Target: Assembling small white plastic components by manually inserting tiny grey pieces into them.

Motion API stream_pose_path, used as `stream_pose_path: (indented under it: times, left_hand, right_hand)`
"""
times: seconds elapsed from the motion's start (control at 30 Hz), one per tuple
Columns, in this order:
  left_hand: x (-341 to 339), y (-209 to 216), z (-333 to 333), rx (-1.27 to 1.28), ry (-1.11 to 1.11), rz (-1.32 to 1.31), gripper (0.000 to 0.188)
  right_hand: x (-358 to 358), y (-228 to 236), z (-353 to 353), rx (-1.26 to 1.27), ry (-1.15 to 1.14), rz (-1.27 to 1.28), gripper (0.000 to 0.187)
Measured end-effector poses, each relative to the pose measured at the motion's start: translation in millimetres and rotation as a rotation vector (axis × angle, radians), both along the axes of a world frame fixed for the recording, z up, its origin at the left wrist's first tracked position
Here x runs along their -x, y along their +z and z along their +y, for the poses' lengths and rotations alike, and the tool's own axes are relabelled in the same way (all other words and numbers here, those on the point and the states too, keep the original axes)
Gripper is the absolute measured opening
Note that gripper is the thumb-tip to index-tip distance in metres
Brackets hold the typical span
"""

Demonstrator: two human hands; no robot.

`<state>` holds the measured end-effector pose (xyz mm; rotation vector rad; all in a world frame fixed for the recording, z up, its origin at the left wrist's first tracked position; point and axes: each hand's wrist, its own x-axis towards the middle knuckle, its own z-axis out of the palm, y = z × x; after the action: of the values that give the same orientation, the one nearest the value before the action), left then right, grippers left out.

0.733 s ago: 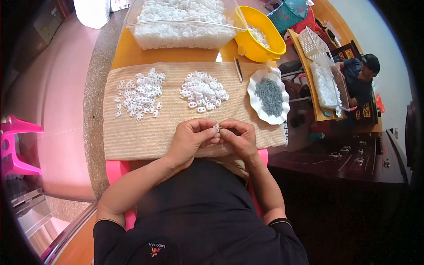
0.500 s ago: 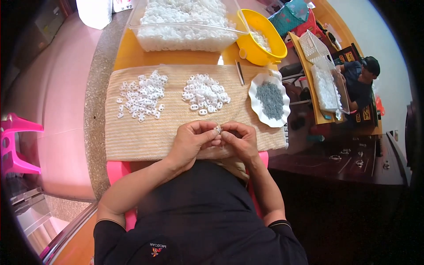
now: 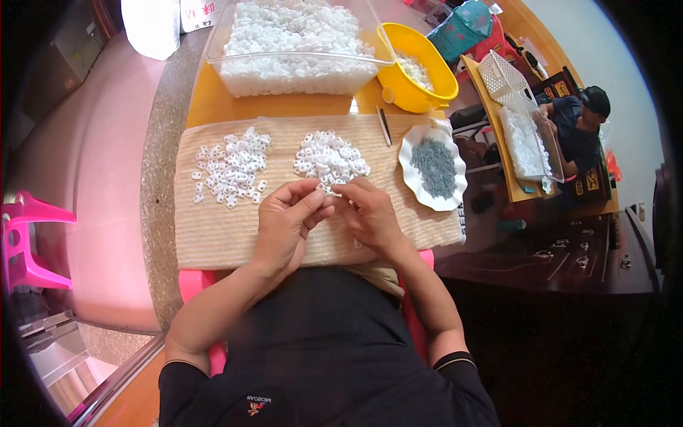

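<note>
Just above the middle of the frame I see the left hand (image 3: 284, 217) with its thumb and forefinger pinched on a small white piece (image 3: 322, 188), whose free end points toward the frame's right. The right hand (image 3: 373, 217) comes in from the other side, fingers curled and drawn close together, its forefinger at or just beside that piece; from this far off I cannot tell whether they touch, nor whether the right fingers grip anything of their own. The piece sits just below the central heap (image 3: 331, 153) of white two-holed pieces, with the striped cloth (image 3: 206, 238) under it all

To the left of that heap I have a second, looser heap (image 3: 231, 165) of similar pieces, its edges scattered. Right of centre a scalloped white dish (image 3: 408, 151) carries a mass of small grey parts (image 3: 434, 169), and two slender sticks (image 3: 385, 127), one dark and one pale, lie near its upper left. Along the top of the frame I make out a clear tub (image 3: 384, 60) full of white pieces and, close to its right side, a yellow basin (image 3: 420, 101) with more inside. At the upper right a co-worker (image 3: 578, 135) in a dark cap sits by another clear bin (image 3: 523, 139) of white items
</note>
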<state>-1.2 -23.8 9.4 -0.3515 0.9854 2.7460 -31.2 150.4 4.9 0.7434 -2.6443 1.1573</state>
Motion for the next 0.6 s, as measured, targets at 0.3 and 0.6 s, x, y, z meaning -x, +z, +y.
stream_pose_path:
  times: [0.3, 0.6]
  left_hand:
    - [3.6, -0.4, -4.6, -0.018, 0.009, -0.006, 0.018]
    - [7.9, -3.0, -7.1, -0.001, 0.03, -0.021, 0.017]
  right_hand:
    - [-1.8, -1.2, -13.7, -0.252, -0.102, 0.013, 0.018]
    - [0.3, 3.0, -12.4, -0.171, -0.092, -0.024, 0.018]
